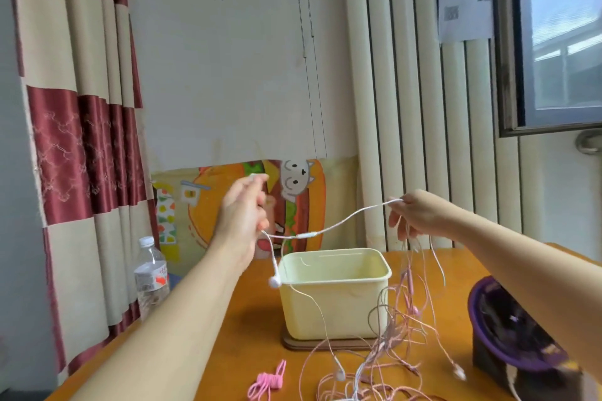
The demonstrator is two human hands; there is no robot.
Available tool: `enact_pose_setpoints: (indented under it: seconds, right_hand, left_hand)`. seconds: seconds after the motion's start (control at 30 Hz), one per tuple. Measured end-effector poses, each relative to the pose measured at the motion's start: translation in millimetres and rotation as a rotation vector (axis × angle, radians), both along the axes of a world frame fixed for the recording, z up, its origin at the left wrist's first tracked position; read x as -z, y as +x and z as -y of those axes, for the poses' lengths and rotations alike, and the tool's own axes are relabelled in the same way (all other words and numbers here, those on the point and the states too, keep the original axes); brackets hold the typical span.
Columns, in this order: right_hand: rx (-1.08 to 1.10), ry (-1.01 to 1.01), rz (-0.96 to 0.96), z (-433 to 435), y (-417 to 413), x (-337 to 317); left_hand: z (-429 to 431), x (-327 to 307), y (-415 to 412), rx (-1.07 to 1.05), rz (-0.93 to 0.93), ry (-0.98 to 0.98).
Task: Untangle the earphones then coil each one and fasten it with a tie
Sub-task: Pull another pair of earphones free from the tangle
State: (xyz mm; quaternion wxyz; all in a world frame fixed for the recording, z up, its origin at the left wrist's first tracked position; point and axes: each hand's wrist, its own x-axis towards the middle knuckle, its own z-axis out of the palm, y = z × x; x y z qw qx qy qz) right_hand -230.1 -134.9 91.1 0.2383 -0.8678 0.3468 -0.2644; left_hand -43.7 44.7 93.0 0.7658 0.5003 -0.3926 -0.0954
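On the bench (pixel 257 319) nearest, the pink tangle (pixel 386 340) lies loose. Above it, the left hand (pixel 242 215) and right hand (pixel 420 215) each pinch the white cord (pixel 304 234) stretched between them. Pulling harder could tighten knots where pink strands hang from the right.

Single head-worn view, forward and slightly downward over the near table (pixel 254 319); wall (pixel 228 75) beyond

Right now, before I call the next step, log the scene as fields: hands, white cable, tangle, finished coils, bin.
left hand: raised, fingers pinching white earphone cable
right hand: raised, pinching the same cable farther along
earbud: dangling below left hand
pink tangle: hangs from under right hand onto table, unsorted
pink coil: bundled, near front edge
cream bin: upright, open top
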Motion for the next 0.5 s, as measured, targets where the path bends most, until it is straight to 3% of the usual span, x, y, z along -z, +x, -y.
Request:
enact_pose_setpoints:
  seconds: [0.13, 0.23, 0.4, 0.5]
  right_hand:
    - [-0.118, -0.105, -0.064, -21.5, 6.7, -21.6]
    - [-0.164, -0.152, -0.085, -37.3, 11.3, -33.7]
    - [-0.149, -0.219, -0.058, -54.0, 12.6, -38.5]
    - [-0.185, -0.205, 0.000, -59.1, 8.0, -35.4]
  left_hand:
    - [3.2, 6.9, -29.6, 0.056, 0.464, 0.455]
    - [12.1, 13.2, -56.6, 0.085, 0.669, 0.604]
    - [32.4, 21.0, -74.1, 0.022, 0.674, 0.527]
    - [32.9, 23.2, -72.2, 0.097, 0.654, 0.525]
